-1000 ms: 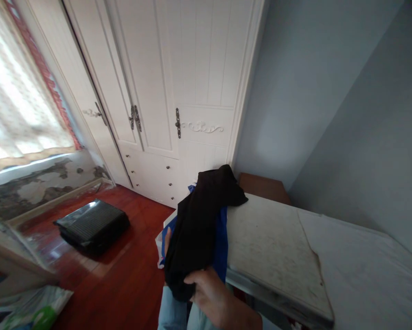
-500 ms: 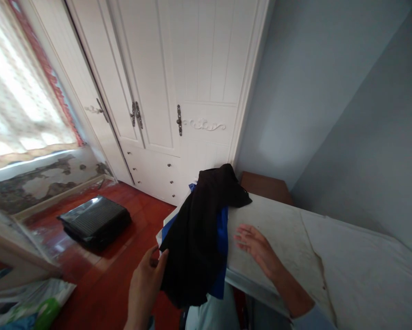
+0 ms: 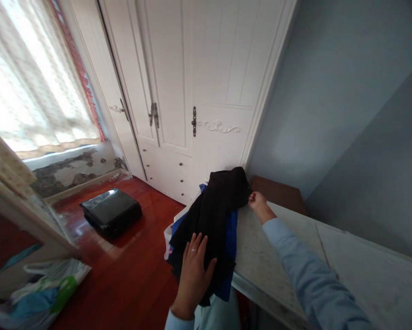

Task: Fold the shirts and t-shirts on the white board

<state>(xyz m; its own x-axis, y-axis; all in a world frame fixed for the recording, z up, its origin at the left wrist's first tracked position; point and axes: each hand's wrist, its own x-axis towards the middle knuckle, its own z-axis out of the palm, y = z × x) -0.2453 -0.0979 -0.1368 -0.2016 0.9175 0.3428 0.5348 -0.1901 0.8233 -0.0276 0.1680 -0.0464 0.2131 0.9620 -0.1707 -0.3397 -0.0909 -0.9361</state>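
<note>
A black garment (image 3: 214, 208) lies spread over the near-left end of a white table (image 3: 275, 238), on top of a blue cloth (image 3: 231, 233) that shows along its right side and lower edge. My left hand (image 3: 194, 270) rests flat on the lower part of the black garment, fingers stretched and a ring on one finger. Farther up, my right hand (image 3: 257, 200) is closed on the garment's right edge, beside the table's back edge.
On the red floor at left sits a black ribbed package (image 3: 111, 211). A plastic bag (image 3: 51, 291) lies at the lower left. A white wardrobe (image 3: 223, 59) stands behind the table, with a brown box-like piece (image 3: 278, 192) beside it.
My left hand has moved from the garment's left edge onto its lower part. My right hand has gone forward from above the table and closed on the right edge. The view has shifted left.
</note>
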